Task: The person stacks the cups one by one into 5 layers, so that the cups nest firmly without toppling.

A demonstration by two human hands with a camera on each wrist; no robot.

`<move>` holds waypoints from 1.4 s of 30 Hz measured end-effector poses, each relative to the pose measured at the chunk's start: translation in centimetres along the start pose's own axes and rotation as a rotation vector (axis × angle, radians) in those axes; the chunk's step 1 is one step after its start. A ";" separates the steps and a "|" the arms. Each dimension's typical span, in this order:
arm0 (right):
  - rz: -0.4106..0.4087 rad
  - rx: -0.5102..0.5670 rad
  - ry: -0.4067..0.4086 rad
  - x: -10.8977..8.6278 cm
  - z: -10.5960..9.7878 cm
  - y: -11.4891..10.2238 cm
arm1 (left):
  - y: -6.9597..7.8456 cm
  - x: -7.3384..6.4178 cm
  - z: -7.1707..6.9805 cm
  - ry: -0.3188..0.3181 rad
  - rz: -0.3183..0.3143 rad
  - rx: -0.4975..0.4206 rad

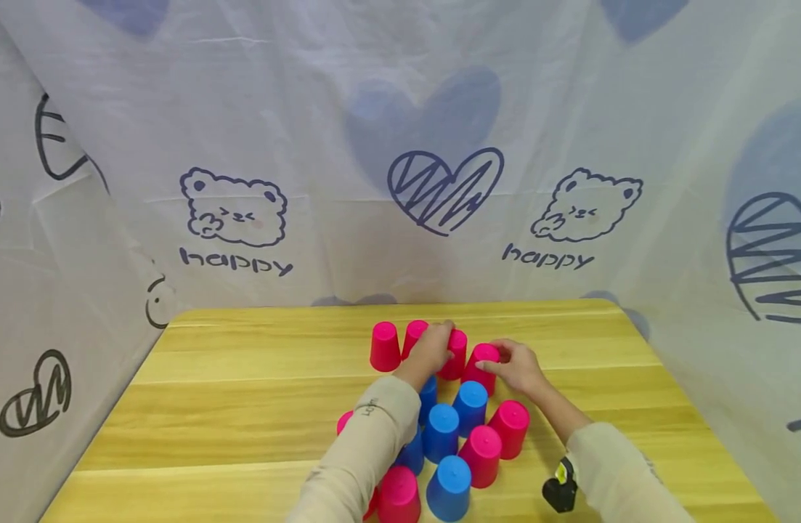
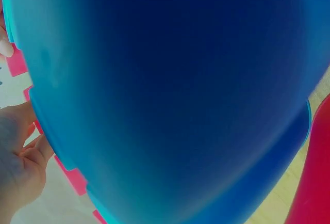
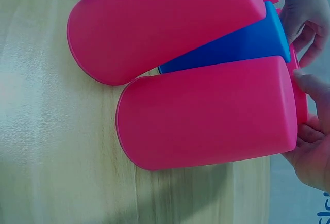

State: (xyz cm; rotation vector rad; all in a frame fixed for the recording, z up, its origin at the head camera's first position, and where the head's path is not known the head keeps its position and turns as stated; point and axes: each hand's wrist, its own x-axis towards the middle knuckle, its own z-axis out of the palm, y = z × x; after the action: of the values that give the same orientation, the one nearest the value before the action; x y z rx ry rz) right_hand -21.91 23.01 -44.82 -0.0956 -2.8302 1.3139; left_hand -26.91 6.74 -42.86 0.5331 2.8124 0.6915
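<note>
Upside-down pink and blue cups stand grouped on the wooden table. At the back of the group, my left hand (image 1: 434,347) grips a pink cup (image 1: 457,357) by its upper part, thumb and fingers around it. My right hand (image 1: 519,367) holds the pink cup (image 1: 481,372) at the right end of the back row, thumb on the near side and fingers behind. In the right wrist view, that cup (image 3: 302,102) shows only partly, behind a nearer pink cup (image 3: 206,115). A large blue cup (image 2: 170,79) fills most of the left wrist view, hiding much beyond it.
Left in the back row stands another pink cup (image 1: 385,347). Blue cups (image 1: 441,434) and pink cups (image 1: 484,456) stand nearer, some hidden under the left sleeve (image 1: 367,443). A patterned white cloth (image 1: 335,240) hangs behind the table (image 1: 243,407).
</note>
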 end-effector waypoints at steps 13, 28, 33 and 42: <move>-0.013 0.040 0.005 -0.2 0.3 -0.6 | -0.1 -0.7 -1.6 0.060 0.071 -0.030; 0.058 0.032 0.019 0.5 0.9 -1.0 | -2.9 -3.5 -5.4 0.198 0.206 -0.221; 0.061 0.003 0.037 1.1 0.7 -0.9 | -4.4 -5.2 -6.0 0.206 0.204 -0.262; 0.055 -0.019 0.044 2.3 0.8 -1.1 | -6.9 -7.4 -6.2 0.184 0.168 -0.296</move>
State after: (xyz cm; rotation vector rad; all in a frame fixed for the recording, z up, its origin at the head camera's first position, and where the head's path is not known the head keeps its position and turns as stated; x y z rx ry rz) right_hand -24.26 21.86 -44.54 -0.2022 -2.8231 1.2778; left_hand -23.90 -4.37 -40.01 0.6852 2.7739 1.2235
